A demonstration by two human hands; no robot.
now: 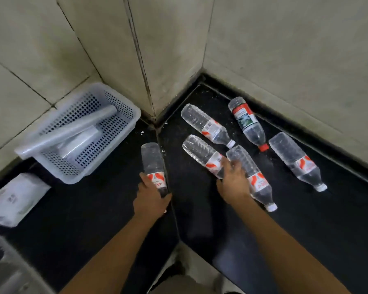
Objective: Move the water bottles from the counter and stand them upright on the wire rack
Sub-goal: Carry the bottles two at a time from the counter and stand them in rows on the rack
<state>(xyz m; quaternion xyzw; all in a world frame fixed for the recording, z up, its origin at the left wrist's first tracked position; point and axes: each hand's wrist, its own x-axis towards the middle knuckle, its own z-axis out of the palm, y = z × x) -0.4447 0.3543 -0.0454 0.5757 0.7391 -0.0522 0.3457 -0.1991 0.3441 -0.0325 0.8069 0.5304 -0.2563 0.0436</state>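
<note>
Several clear water bottles lie on their sides on the black counter [306, 219]. My left hand [150, 198] grips the neck end of one bottle [152, 160] left of the counter seam. My right hand [234, 181] rests over the lower part of a second bottle [200, 151], fingers spread, touching the bottle beside it [251, 172]. Further bottles lie apart: one near the wall corner [204, 123], a red-capped, red-labelled one [248, 122], and one at the right [295, 160]. No wire rack is in view.
A white perforated plastic basket [123, 107] with rolled plastic stands at the left against the tiled wall. A white packet [15, 200] lies at the far left. A grey sink corner [4, 268] shows at the bottom left. Walls close the counter behind.
</note>
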